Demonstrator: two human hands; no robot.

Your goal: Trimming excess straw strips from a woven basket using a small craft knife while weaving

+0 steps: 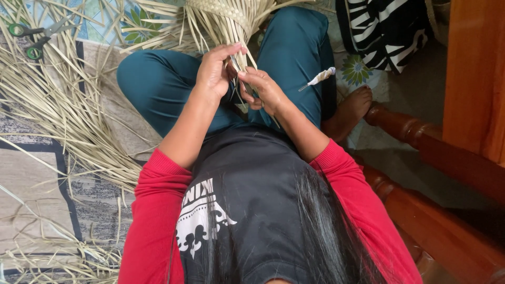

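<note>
I sit cross-legged on the floor in teal trousers (158, 84) and red sleeves. A partly woven piece of pale dried leaf strips (221, 16) rests over my knees, its loose ends hanging toward my lap. My left hand (214, 71) pinches several of these strips from the left. My right hand (263, 89) grips the same bundle of strips from the right, fingers closed, the two hands touching.
Green-handled scissors (39, 34) lie at the top left on a heap of loose leaf strips (63, 110) over a patterned mat. A small white-tipped tool (321, 78) rests on my right knee. Brown wooden furniture (436, 152) and a striped bag (384, 29) stand at right.
</note>
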